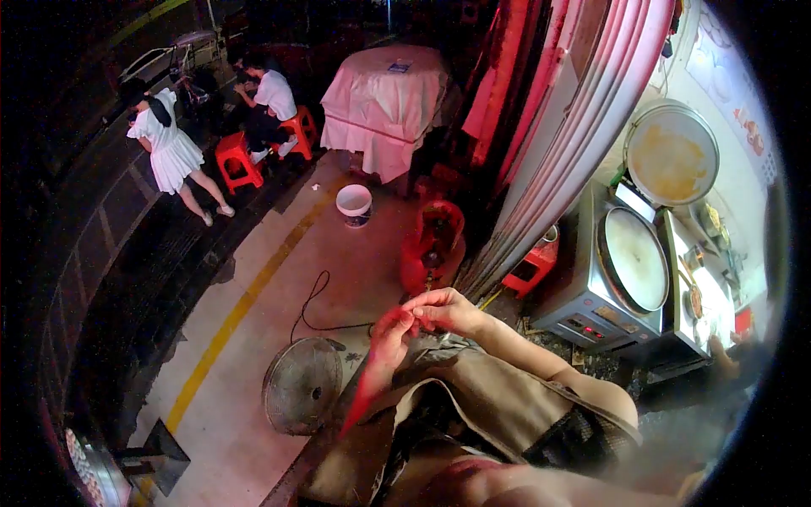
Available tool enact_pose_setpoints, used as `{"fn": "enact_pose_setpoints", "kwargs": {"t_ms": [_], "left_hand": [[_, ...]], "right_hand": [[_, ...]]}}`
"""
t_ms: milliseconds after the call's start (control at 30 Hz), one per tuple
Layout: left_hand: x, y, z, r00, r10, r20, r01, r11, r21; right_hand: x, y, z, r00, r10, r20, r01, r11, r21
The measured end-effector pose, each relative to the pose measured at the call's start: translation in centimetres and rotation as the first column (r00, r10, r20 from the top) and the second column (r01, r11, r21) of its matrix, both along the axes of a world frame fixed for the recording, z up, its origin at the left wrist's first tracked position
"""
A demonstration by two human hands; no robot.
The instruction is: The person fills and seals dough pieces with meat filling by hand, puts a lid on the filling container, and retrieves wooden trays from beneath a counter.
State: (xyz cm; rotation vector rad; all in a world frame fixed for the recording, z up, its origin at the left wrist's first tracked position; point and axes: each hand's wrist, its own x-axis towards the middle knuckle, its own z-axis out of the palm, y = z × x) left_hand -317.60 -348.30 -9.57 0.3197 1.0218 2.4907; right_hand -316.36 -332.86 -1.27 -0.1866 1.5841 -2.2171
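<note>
My left hand [390,335] and my right hand [450,311] meet in front of my body, above the lap of a brown apron [473,380]. The fingertips of both are pinched together and touching. If anything small lies between them, I cannot make it out. Red light falls on the left hand and forearm. On the floor to the left of my hands is a round fan [302,386] with a wire guard. A dark cord [308,317] curls over the floor beyond it.
Ahead are a red bin [434,241], a white bucket [354,203] and a cloth-covered table [384,97]. Two people are near red stools [239,160] at far left. White folding shutters [583,110] stand right, beside a metal cooker [591,279] with a round griddle [634,258].
</note>
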Motion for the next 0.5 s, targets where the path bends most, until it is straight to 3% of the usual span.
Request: {"fn": "enact_pose_setpoints", "kwargs": {"t_ms": [67, 200, 300, 367, 500], "left_hand": [[0.1, 0.0, 0.1, 0.993, -0.112, -0.04, 0.116, 0.986, 0.121], [0.4, -0.1, 0.5, 0.992, -0.122, -0.016, 0.123, 0.983, 0.138], [0.4, -0.6, 0.3, 0.984, -0.172, -0.048, 0.175, 0.982, 0.065], [0.7, -0.9, 0.8, 0.989, -0.148, -0.026, 0.146, 0.987, -0.073], [0.7, -1.1, 0.6, 0.992, -0.124, -0.04, 0.118, 0.986, -0.115]], "right_hand": [[0.1, 0.1, -0.1, 0.999, 0.04, -0.002, -0.04, 0.997, -0.058], [0.0, 0.5, 0.1, 0.994, 0.102, 0.038, -0.1, 0.994, -0.053], [0.1, 1.1, -0.5, 0.986, 0.16, 0.04, -0.157, 0.985, -0.072], [0.2, 1.3, -0.8, 0.981, 0.191, 0.035, -0.187, 0.978, -0.097], [0.5, 0.8, -0.3, 0.988, 0.148, 0.037, -0.144, 0.984, -0.101]]}}
